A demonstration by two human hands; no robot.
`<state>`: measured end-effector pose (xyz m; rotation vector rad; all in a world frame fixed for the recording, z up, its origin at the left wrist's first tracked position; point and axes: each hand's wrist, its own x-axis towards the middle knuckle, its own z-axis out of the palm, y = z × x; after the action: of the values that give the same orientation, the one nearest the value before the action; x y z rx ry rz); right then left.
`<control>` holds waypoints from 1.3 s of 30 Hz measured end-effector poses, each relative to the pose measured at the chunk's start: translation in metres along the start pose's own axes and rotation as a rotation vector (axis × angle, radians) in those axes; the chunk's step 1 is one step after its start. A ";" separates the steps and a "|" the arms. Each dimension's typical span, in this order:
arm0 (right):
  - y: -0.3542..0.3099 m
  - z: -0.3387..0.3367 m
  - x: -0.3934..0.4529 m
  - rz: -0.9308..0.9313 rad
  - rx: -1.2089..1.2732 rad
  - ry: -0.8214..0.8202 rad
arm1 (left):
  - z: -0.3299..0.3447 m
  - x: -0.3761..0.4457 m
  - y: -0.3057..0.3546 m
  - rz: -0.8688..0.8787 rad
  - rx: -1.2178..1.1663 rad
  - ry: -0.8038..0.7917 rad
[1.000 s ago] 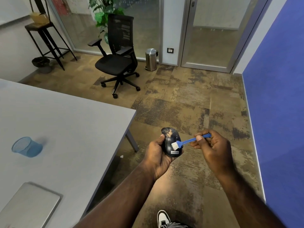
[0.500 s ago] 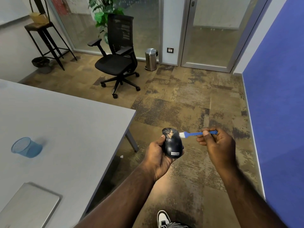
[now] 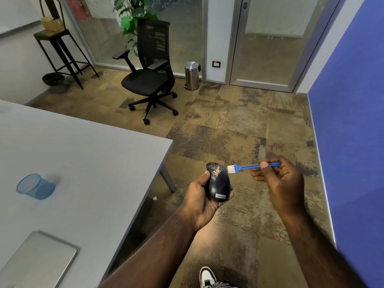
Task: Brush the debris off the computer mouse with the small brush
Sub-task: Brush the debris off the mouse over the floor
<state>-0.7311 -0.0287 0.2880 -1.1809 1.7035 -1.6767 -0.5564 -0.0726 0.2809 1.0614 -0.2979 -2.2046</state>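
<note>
Black and glossy, the computer mouse lies cupped in the left hand, fingers curled around its sides, held out over the floor just past the bench corner. Beside it, the right hand pinches the blue handle of the small brush between thumb and fingers, white bristles touching the mouse's far right edge. Tan debris sits thick on the front half, so most brushing looks undone.
</note>
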 end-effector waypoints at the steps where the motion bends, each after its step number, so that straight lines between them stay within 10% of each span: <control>1: -0.003 0.001 -0.002 -0.016 0.025 -0.045 | -0.001 0.001 0.000 -0.005 0.003 -0.002; 6: -0.011 0.015 -0.008 -0.112 -0.075 -0.251 | 0.001 0.000 -0.002 -0.019 0.026 0.000; 16: 0.009 0.024 0.020 -0.021 -0.363 -0.020 | 0.006 -0.008 -0.003 -0.044 0.048 -0.029; 39: 0.006 0.007 0.013 -0.020 -0.286 -0.093 | 0.008 -0.013 -0.001 -0.024 0.042 0.000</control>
<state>-0.7336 -0.0436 0.2845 -1.3840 1.9232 -1.3963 -0.5569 -0.0643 0.2938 1.0938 -0.3346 -2.2285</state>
